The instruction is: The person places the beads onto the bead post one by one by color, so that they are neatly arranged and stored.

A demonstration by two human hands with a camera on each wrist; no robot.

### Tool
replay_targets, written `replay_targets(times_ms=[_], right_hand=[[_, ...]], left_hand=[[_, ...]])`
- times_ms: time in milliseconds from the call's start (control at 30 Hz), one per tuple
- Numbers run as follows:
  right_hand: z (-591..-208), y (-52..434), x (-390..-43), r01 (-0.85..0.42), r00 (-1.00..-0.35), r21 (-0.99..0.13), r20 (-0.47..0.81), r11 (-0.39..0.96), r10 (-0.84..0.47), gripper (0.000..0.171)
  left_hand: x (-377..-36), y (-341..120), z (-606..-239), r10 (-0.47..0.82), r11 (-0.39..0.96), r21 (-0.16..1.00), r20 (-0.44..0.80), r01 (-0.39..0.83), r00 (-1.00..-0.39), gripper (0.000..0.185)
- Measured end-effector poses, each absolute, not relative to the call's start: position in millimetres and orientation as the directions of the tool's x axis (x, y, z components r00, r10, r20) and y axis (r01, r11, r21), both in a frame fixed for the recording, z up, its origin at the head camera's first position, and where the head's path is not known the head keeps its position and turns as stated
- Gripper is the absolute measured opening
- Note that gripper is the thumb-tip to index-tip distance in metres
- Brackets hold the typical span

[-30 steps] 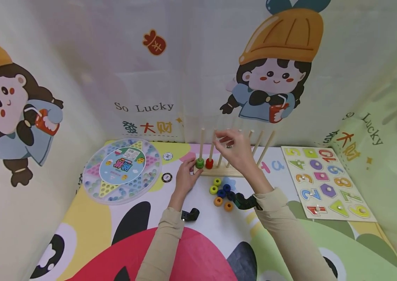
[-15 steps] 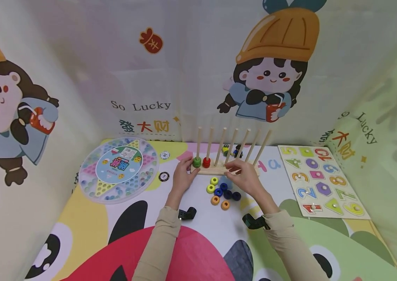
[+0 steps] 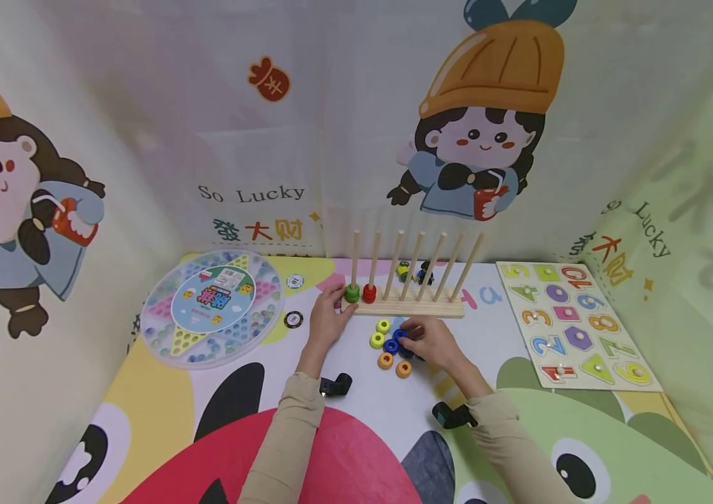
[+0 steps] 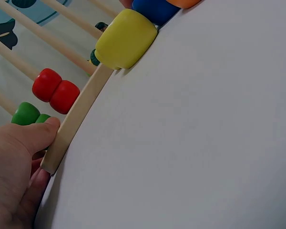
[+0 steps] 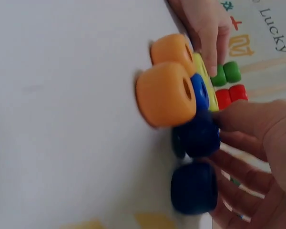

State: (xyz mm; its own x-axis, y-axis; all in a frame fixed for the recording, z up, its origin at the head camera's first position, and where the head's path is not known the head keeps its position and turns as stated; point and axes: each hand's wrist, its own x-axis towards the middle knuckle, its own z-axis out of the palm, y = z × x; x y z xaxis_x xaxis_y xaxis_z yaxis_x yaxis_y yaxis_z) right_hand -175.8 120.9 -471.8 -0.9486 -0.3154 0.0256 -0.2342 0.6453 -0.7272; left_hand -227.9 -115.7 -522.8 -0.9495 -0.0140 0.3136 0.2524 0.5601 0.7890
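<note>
A wooden peg stand with several upright pegs stands at the middle back. Green beads are stacked on its leftmost peg, red beads on the one beside it. My left hand grips the base's left end, thumb over its front. In front of the stand, my right hand reaches over the loose blue beads, thumb and index finger either side of one blue bead; I cannot tell whether they pinch it. Dark blue beads lie by its fingers.
Yellow beads and orange beads lie beside the blue ones. A round marble game board is at left, near two chips. At right lies a number and shape puzzle board. Small figures stand behind the pegs.
My right hand has come down from the tops of the pegs, past the base, to the loose blue beads. My left hand stays on the stand's end.
</note>
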Motion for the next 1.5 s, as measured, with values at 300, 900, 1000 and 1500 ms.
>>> replay_targets(times_ms=[300,900,1000,1500], right_hand=[[-468.4,108.6,-178.7,-0.177,-0.968,-0.670,-0.015,0.721,-0.251,0.028],[-429.4,108.0,-190.3,-0.348,-0.935,-0.722,0.315,0.598,-0.163,0.030],[-411.8,105.0,-194.7,-0.419,-0.896,-0.712,0.426,0.563,-0.126,0.028],[-347.6,86.4,-218.4,-0.549,-0.742,-0.641,0.669,0.537,0.039,0.025]], left_hand=[[-229.0,-115.5,-523.2,-0.020,0.550,0.796,0.317,0.254,-0.948,0.050],[-228.8,-115.4,-522.0,-0.013,0.565,0.791,0.294,0.235,-0.956,0.050],[-228.5,-115.3,-522.4,-0.012,0.567,0.789,0.295,0.236,-0.955,0.050],[-229.5,-114.7,-525.2,-0.010,0.573,0.785,0.294,0.236,-0.956,0.050]])
